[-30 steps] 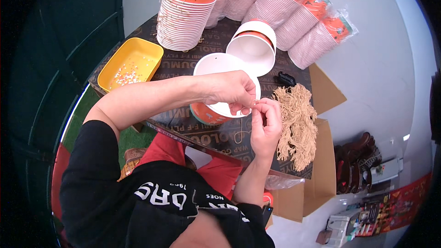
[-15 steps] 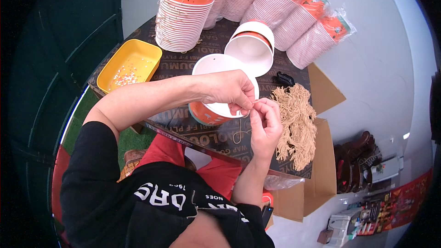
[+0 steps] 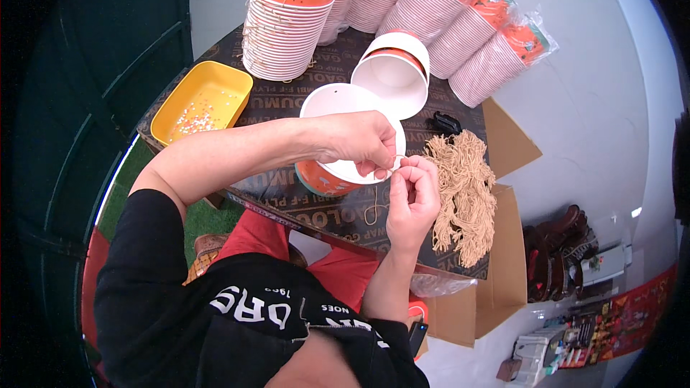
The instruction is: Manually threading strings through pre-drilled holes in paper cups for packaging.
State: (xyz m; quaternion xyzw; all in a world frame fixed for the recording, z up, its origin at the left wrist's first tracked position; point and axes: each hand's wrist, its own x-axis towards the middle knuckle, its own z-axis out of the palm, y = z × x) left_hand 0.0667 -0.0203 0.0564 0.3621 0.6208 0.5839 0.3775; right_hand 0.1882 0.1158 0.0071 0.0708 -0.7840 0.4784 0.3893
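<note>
A thin tan string [image 3: 373, 210] is pinched between the fingertips of my left hand [image 3: 365, 140] and my right hand [image 3: 415, 197]. Its loose end dangles in a curl over the table's near part. Both hands meet at the right rim of an orange paper bucket [image 3: 323, 179] with a white inside, and my left forearm passes in front of it. A small hole shows near the bucket's far rim. Beside my right hand lies a thick bundle of tan strings [image 3: 463, 197]. My fingers hide where the string meets the bucket.
Another bucket pair [image 3: 392, 82] lies tipped behind. A tall bucket stack [image 3: 287, 36] and several plastic-wrapped stacks [image 3: 489, 54] stand at the back. A yellow tray [image 3: 241, 90] with small beads sits left, and a black object [image 3: 445, 123] right. A cardboard box [image 3: 503, 273] adjoins the table's right edge.
The string between my fingertips has gone from a short taut piece to a small loop. My right hand has shifted slightly, while my left hand stays nearly in place.
</note>
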